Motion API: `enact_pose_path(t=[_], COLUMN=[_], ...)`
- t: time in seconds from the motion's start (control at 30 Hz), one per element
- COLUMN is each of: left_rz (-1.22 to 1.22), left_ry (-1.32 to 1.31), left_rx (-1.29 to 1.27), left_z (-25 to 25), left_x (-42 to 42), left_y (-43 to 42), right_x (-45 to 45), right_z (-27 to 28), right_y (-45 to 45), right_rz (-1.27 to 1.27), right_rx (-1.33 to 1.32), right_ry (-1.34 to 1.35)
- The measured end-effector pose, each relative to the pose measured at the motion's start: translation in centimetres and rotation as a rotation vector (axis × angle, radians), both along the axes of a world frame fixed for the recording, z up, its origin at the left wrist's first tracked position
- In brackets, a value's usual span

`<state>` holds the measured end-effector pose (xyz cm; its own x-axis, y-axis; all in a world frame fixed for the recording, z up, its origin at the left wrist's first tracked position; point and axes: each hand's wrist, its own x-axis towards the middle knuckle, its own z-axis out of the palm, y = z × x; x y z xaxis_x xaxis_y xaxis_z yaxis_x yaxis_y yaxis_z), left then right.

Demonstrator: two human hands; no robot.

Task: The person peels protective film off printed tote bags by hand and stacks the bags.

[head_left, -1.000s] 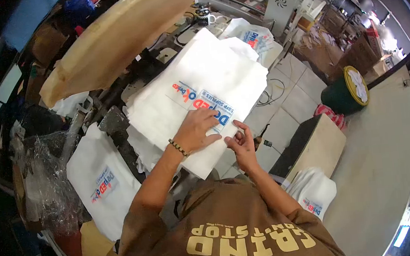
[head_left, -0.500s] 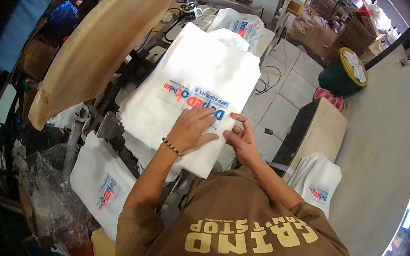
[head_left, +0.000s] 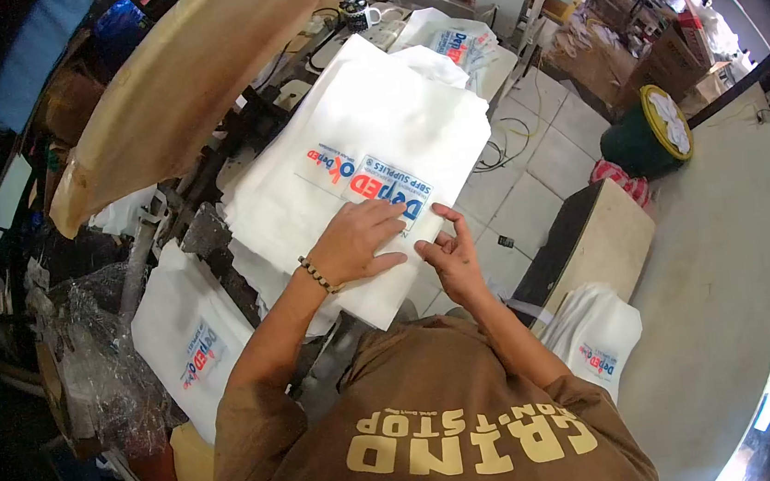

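From where I sit, I read the white printed sheets [head_left: 389, 92] as smooth and matt; whether cloth or thin plastic, I cannot tell. Their print [head_left: 364, 187] looks flat. The brown shirt [head_left: 369, 358] shows me soft, matt cloth. On the left I see clear plastic wrap [head_left: 103, 346], crinkled and glossy. The tan panel [head_left: 194, 87] has a faint, uneven sheen. The mug [head_left: 373, 16] looks smooth, the floor tiles [head_left: 532, 203] hard and smooth, the green bin [head_left: 628, 145] like plastic, and the brown carton [head_left: 662, 63] like matt cardboard.
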<state>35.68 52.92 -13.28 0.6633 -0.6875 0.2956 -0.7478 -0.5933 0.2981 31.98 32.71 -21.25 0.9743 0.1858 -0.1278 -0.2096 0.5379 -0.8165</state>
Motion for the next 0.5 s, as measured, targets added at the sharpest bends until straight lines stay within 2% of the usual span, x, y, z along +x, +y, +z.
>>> enact_pose_path(t=[0.23,0.27,0.33,0.4,0.5], left_rz=[-0.024,-0.016,-0.009,0.068,0.164], left_ry=[-0.053,-0.038,-0.023,0.123,0.238], left_rx=[0.038,-0.017,-0.071,-0.298,-0.178], left_z=[-1.2,-1.4,-1.7,-1.7,-0.8], left_x=[0.5,0.7,1.3,2.6,5.0], left_y=[-0.3,-0.2,-0.1,-0.1,0.4], right_x=[0.0,0.0,-0.2,-0.3,-0.3], right_z=[0.3,0.4,0.4,0.2,0.5], right_y=[0.1,0.1,0.3,0.6,0.5], right_rz=[0.003,-0.001,-0.003,-0.013,-0.009], right_rx=[0.069,0.070,-0.102,-0.143,-0.206], right_ry=[0.035,0.036,-0.041,-0.066,-0.080])
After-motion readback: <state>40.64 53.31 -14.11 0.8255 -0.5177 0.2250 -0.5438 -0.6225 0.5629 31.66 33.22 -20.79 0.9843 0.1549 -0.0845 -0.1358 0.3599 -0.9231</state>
